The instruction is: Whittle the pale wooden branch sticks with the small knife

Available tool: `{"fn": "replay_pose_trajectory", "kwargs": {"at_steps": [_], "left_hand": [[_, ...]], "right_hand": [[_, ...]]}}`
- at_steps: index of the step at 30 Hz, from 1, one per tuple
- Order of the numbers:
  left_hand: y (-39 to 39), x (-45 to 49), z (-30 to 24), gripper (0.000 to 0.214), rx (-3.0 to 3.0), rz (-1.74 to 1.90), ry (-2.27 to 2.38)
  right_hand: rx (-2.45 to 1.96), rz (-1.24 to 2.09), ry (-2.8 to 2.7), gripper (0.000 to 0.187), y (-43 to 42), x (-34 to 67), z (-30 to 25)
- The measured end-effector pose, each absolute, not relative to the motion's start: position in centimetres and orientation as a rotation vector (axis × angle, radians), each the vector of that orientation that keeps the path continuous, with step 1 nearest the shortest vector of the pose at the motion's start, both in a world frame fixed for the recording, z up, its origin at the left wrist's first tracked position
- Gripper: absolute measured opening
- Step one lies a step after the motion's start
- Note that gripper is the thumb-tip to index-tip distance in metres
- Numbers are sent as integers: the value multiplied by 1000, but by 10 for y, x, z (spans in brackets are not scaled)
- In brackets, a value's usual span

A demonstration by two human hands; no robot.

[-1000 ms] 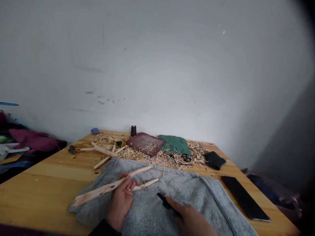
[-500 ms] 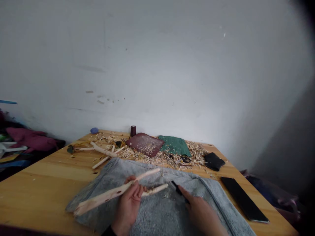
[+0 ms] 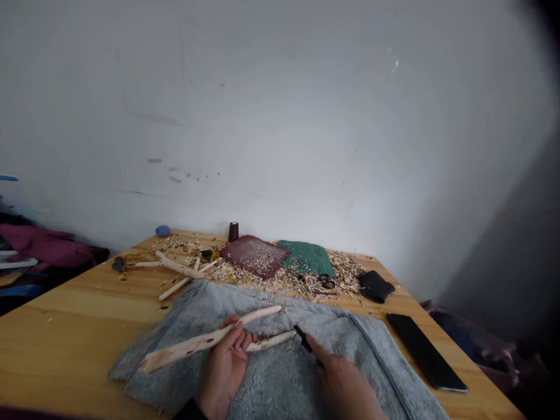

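A pale peeled forked wooden stick (image 3: 188, 345) lies across the grey terry towel (image 3: 149, 379), gripped at its fork by the left hand (image 3: 225, 367), fingers closed around it. The right hand (image 3: 343, 388) pinches a small black-handled knife (image 3: 305, 340) just beside the shorter prong, blade hidden. Looks like knife work; the next stroke calls for setting the edge on that prong. Loose pale wood shavings (image 3: 280, 281) heap on the wooden table (image 3: 65, 297) beyond, upper middle of the frame.
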State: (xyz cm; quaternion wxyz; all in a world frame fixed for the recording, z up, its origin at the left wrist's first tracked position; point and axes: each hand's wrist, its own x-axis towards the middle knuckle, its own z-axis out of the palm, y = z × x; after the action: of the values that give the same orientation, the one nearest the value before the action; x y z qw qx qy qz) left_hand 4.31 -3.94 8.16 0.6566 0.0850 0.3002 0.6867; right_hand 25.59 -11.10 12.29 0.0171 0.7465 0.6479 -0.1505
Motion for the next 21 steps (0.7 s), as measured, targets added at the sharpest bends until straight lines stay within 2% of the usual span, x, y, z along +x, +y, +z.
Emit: {"fn": "replay_pose_trajectory", "kwargs": {"at_steps": [13, 21], "left_hand": [[-39, 43, 78, 33, 287, 1524, 655], [-44, 47, 82, 33, 481, 1501, 679]], "right_hand": [[2260, -334, 2006, 74, -110, 242, 131], [2201, -136, 1987, 69, -101, 207, 136]]}}
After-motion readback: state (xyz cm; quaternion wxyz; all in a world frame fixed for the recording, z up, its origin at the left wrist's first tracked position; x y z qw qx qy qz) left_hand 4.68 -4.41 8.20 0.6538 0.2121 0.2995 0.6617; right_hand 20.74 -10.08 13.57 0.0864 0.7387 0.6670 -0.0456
